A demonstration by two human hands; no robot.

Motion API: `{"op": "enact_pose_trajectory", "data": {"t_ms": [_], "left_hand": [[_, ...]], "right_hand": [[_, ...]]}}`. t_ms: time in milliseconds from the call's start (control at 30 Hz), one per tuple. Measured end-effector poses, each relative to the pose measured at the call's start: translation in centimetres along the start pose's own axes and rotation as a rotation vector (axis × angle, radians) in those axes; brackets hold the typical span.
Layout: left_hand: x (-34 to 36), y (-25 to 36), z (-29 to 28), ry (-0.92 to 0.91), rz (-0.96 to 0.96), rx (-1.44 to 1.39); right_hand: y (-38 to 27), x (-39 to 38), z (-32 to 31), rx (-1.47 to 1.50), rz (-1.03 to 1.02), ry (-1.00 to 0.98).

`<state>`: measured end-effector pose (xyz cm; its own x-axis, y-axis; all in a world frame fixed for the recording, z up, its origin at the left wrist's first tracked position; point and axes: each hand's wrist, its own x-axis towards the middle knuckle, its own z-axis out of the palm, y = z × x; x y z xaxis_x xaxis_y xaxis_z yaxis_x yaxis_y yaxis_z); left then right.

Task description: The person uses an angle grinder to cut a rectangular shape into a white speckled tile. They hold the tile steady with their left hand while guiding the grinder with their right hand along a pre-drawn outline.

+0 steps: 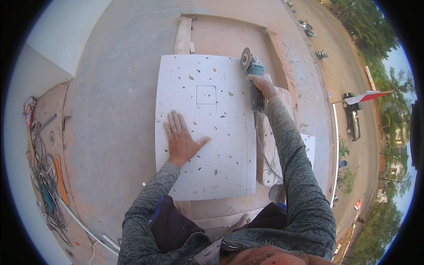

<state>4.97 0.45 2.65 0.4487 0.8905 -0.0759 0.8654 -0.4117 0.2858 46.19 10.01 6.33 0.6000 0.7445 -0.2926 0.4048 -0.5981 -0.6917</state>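
A white terrazzo-look tile (205, 145) with brown and grey flecks lies flat in front of me. Drawn on its upper half is a small square outline (206, 95), and a thin line runs lengthwise near its right edge. My left hand (181, 140) rests palm down on the tile's left side, fingers spread. At the far right edge my right hand (264, 85) grips an angle grinder (256, 95) with a teal and dark body. Its round disc (245, 58) stands upright at the tile's far right corner; whether it touches the tile I cannot tell.
A grey cord (263, 152) trails from the grinder along the tile's right side. Beneath and beyond the tile is a wooden frame (183, 35). Tangled cables (46, 185) and tools lie by the left wall. A loose disc (277, 193) sits near my right leg.
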Motion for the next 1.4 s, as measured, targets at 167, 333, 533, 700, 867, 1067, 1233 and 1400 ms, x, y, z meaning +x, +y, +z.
{"op": "enact_pose_trajectory", "data": {"t_ms": [167,333,533,700,867,1067,1233,1400], "left_hand": [[0.1,-0.1,0.1,0.001,-0.002,-0.01],[0.1,-0.2,0.2,-0.002,0.001,-0.013],[0.1,-0.1,0.3,-0.012,0.001,-0.007],[0.0,-0.4,0.1,-0.018,-0.013,0.0],[0.1,0.0,0.1,-0.001,-0.002,-0.01],[0.0,-0.2,0.3,0.028,0.003,0.021],[0.2,-0.2,0.6,0.037,0.009,0.006],[0.2,-0.4,0.7,0.034,-0.004,-0.016]], "right_hand": [[-0.2,1.2,0.0,-0.012,0.001,-0.012],[-0.6,1.4,-0.1,0.008,-0.013,-0.032],[-0.7,1.7,-0.5,0.039,0.013,-0.061],[-1.4,0.8,0.1,0.054,0.005,-0.058],[0.6,1.4,0.0,0.002,-0.071,0.016],[0.9,0.3,0.3,0.012,-0.037,-0.015],[1.4,0.3,0.0,-0.062,0.007,0.017],[0.9,-1.1,0.5,-0.009,-0.044,0.02]]}}
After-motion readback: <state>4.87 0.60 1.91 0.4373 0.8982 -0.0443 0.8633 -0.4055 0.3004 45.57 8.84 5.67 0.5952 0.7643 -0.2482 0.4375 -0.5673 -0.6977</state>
